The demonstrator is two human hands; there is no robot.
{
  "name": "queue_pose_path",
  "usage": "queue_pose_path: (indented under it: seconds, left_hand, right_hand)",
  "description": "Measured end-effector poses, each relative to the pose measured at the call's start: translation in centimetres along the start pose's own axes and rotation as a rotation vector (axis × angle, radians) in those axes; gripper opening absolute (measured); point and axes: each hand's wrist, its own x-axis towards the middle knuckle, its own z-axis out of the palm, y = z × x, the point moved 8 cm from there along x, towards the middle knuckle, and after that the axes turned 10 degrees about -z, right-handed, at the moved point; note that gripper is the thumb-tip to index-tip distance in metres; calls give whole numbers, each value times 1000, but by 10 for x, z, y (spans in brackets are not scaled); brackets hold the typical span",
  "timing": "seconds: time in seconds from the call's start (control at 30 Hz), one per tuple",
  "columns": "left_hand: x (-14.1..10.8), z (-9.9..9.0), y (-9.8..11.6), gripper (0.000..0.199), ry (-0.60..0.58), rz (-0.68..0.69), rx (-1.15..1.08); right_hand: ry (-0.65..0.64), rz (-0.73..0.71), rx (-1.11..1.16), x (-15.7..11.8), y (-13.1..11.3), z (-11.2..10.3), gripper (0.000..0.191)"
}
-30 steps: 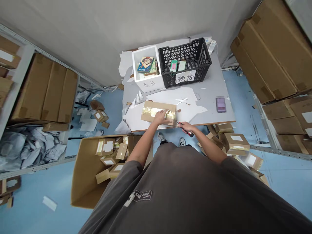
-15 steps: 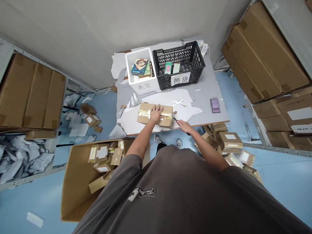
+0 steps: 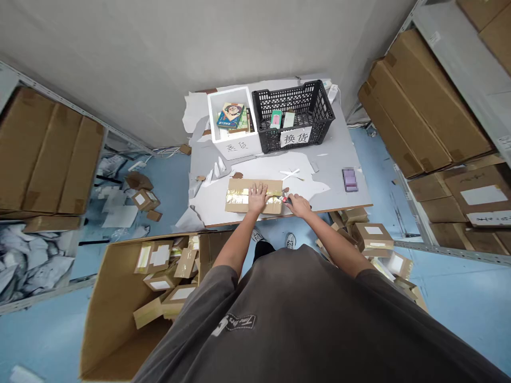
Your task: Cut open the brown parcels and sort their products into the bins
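Observation:
A cardboard box (image 3: 238,198) with shiny yellowish tape along its top lies at the front of the table. My left hand (image 3: 257,199) rests flat on the middle of it, fingers spread. At the box's right end, my right hand (image 3: 298,205) is closed round a box cutter (image 3: 286,200) with red and black parts. Its tip is at the taped right edge; whether the blade is in the tape is too small to tell.
Behind the box stand a white bin (image 3: 239,147) with books and a black plastic crate (image 3: 275,142). A purple blurred item (image 3: 350,180) lies at the table's right. A large open carton (image 3: 99,319) of parcels stands at lower left; more parcels (image 3: 373,234) are piled lower right.
My right hand has brought the box cutter left to the box's right end. The box has turned a little and lies straighter, my left hand still on top. The view has shifted slightly.

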Motion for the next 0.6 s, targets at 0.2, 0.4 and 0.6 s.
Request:
queue_pose_path:
  seconds: [0.2,0.4,0.6]
  left_hand:
    - [-1,6,-1,64,44,-4,-84]
    - [-13,7,-5,61,59,-37,-151]
    - [-12,2,-7,63,65,-59,-175]
  right_hand:
    - [9,-21,-105,10,8,-3,44]
    - [336,467,124,-28,160,-55,48]
    - [632,518,825,-62,239,-20,50]
